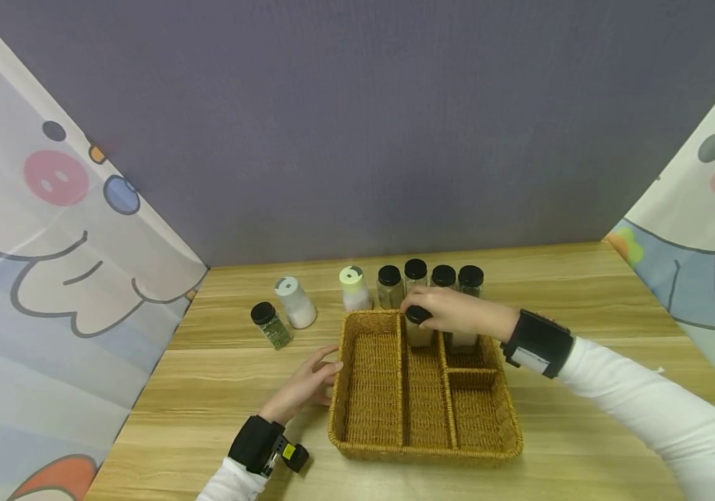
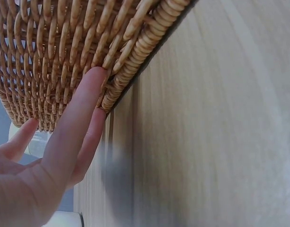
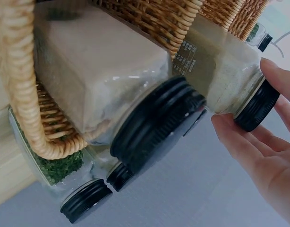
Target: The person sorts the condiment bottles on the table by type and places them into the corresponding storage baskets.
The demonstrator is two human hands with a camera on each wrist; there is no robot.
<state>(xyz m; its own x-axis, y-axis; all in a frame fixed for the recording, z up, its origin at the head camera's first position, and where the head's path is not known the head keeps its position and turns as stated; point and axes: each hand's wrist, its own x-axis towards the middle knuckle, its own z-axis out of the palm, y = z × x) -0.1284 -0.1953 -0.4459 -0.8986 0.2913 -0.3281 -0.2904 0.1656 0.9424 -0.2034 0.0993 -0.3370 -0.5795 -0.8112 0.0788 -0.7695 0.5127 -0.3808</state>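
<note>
My right hand grips a spice jar by its black lid, at the back of the middle compartment of a wicker basket. In the right wrist view, thumb and fingers pinch that jar, which holds pale powder. Beside it, a second jar of pale contents stands in the back right compartment; from the head its lid is hidden under my right hand. My left hand touches the basket's left wall, with fairly straight fingertips against the weave in the left wrist view.
Several black-lidded jars stand behind the basket, beside a shaker with a pale yellow-green cap. To the left are a white shaker and a jar of green herbs. A grey wall rises behind the wooden table.
</note>
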